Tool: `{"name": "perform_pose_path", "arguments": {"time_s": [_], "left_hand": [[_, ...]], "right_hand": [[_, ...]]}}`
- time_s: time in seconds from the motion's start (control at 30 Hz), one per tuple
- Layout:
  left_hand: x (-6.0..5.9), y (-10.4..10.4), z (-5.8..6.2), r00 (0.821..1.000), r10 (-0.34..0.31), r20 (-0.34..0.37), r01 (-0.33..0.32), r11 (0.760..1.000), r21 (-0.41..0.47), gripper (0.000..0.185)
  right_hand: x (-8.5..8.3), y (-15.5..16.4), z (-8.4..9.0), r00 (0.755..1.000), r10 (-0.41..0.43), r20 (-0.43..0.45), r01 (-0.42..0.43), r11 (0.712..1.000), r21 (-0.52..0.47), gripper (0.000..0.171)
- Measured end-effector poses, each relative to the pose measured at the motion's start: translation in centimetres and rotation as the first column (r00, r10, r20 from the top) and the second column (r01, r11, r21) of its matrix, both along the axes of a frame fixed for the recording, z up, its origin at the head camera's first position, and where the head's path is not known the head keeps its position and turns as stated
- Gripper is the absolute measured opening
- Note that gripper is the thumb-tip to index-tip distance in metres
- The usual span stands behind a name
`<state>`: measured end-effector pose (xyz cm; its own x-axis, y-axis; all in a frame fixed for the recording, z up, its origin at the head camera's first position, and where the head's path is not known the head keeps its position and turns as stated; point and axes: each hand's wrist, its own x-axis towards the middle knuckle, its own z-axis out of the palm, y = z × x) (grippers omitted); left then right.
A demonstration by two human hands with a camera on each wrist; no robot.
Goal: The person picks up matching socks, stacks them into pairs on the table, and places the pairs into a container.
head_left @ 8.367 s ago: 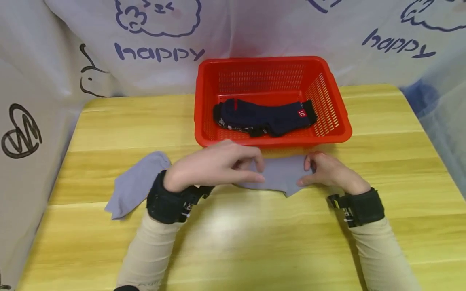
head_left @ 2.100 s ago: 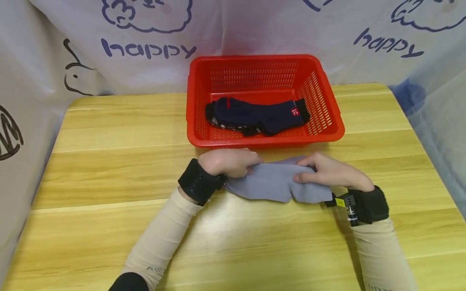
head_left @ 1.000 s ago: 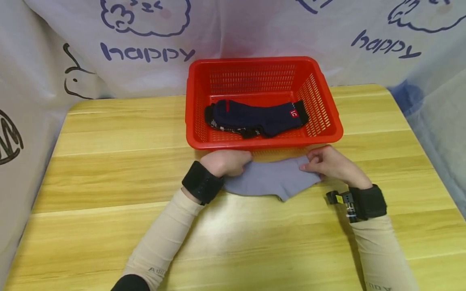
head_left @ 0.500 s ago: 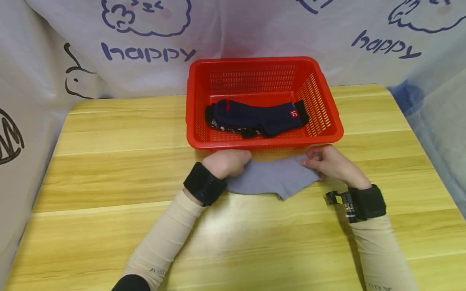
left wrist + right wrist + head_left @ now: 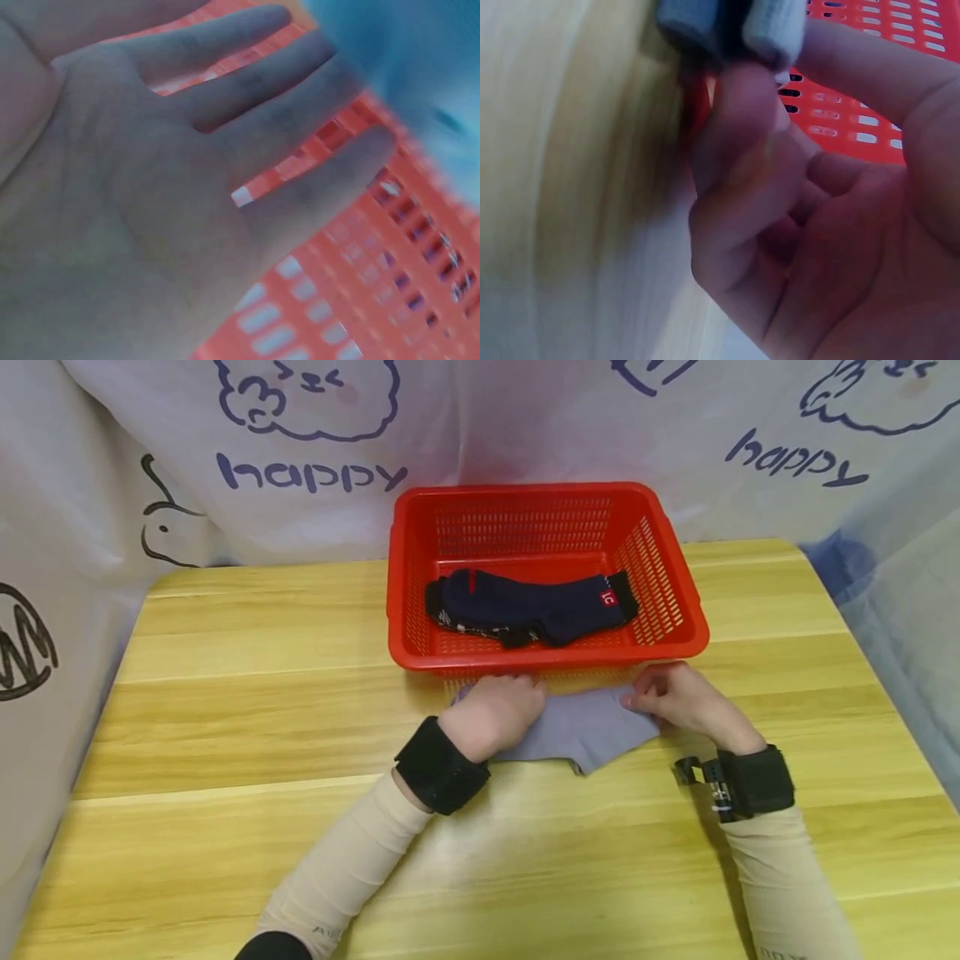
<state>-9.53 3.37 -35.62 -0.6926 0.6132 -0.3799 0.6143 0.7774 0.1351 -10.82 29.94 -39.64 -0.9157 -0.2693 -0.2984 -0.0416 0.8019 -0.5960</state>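
Observation:
A pale grey-lavender sock (image 5: 581,727) lies flat on the table in front of the red basket, its heel pointing towards me. In the head view my left hand (image 5: 495,714) is over the toe half and hides much of it. The left wrist view shows that hand's fingers (image 5: 300,199) straight and spread, the tips near the bluish, blurred fabric (image 5: 420,75). My right hand (image 5: 686,702) pinches the cuff end between thumb and fingers. In the right wrist view two fabric edges (image 5: 776,30) show at those fingertips. A second sock underneath is mostly hidden.
The red plastic basket (image 5: 549,658) stands right behind the sock, close to both hands. Inside it dark navy and black socks (image 5: 536,606) lie stacked. A white cloth (image 5: 525,427) with drawings hangs behind the wooden table (image 5: 247,693).
The sock once lying at the left was laid over the other one. Since half a second ago my left hand slid right from the toe and its fingers straightened; my right hand stayed at the cuff.

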Motion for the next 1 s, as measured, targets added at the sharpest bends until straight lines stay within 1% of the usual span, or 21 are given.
{"name": "perform_pose_path", "arguments": {"time_s": [0.1,0.17,0.23,0.3,0.4,0.47,0.53,0.63,0.73,0.8,0.83,0.9,0.97,1.0], "left_hand": [[0.6,0.4,0.2,0.998,-0.068,-0.012,0.068,0.997,0.026,0.035],[0.6,0.5,0.2,0.996,-0.094,-0.004,0.094,0.994,0.050,0.033],[0.4,0.4,0.1,0.995,-0.098,0.006,0.098,0.992,0.079,0.028],[0.0,0.3,-0.1,0.996,-0.086,0.022,0.083,0.991,0.103,0.023],[-0.5,0.1,-0.5,0.996,-0.065,0.065,0.056,0.991,0.125,0.025],[-0.8,0.1,-0.8,0.994,-0.067,0.088,0.056,0.991,0.119,0.024],[-1.0,0.1,-1.1,0.991,-0.069,0.112,0.057,0.993,0.107,0.023],[-1.3,0.1,-1.4,0.987,-0.061,0.145,0.051,0.996,0.074,0.023],[-1.5,0.1,-1.8,0.982,-0.031,0.188,0.023,0.999,0.042,0.029],[-1.6,0.1,-2.1,0.977,-0.010,0.215,0.003,0.999,0.033,0.034],[-1.7,0.0,-2.2,0.971,0.009,0.240,-0.017,0.999,0.031,0.034],[-2.0,-0.1,-2.4,0.955,0.055,0.291,-0.068,0.997,0.035,0.035],[-2.1,-0.3,-2.4,0.934,0.099,0.344,-0.121,0.992,0.042,0.037],[-2.2,-0.5,-2.4,0.920,0.126,0.370,-0.152,0.988,0.041,0.038]], "right_hand": [[0.1,0.1,0.0,1.000,-0.010,-0.010,0.010,1.000,0.007,0.024],[0.1,0.0,0.2,1.000,-0.020,-0.020,0.020,1.000,0.009,0.023],[0.2,-0.4,0.3,0.999,-0.009,-0.049,0.010,1.000,0.006,0.022],[0.4,-1.0,0.5,0.997,0.018,-0.075,-0.020,1.000,-0.017,0.019],[0.7,-2.4,0.5,0.991,0.101,-0.088,-0.106,0.993,-0.060,0.015],[1.1,-3.5,0.5,0.984,0.168,-0.059,-0.172,0.981,-0.088,0.012],[1.5,-4.6,0.5,0.973,0.232,-0.018,-0.233,0.968,-0.092,0.011],[2.0,-5.7,0.4,0.953,0.304,0.001,-0.303,0.950,-0.069,0.011],[2.3,-6.2,0.4,0.945,0.328,-0.014,-0.328,0.944,-0.024,0.011],[2.3,-6.2,0.3,0.947,0.321,-0.010,-0.321,0.947,0.002,0.012],[2.4,-6.2,0.3,0.949,0.314,-0.005,-0.314,0.949,0.022,0.014],[2.4,-6.1,0.3,0.955,0.296,0.008,-0.296,0.953,0.066,0.017],[2.4,-6.0,0.4,0.962,0.270,0.027,-0.272,0.956,0.113,0.022],[2.3,-5.9,0.4,0.966,0.257,0.038,-0.260,0.957,0.132,0.025]]}}
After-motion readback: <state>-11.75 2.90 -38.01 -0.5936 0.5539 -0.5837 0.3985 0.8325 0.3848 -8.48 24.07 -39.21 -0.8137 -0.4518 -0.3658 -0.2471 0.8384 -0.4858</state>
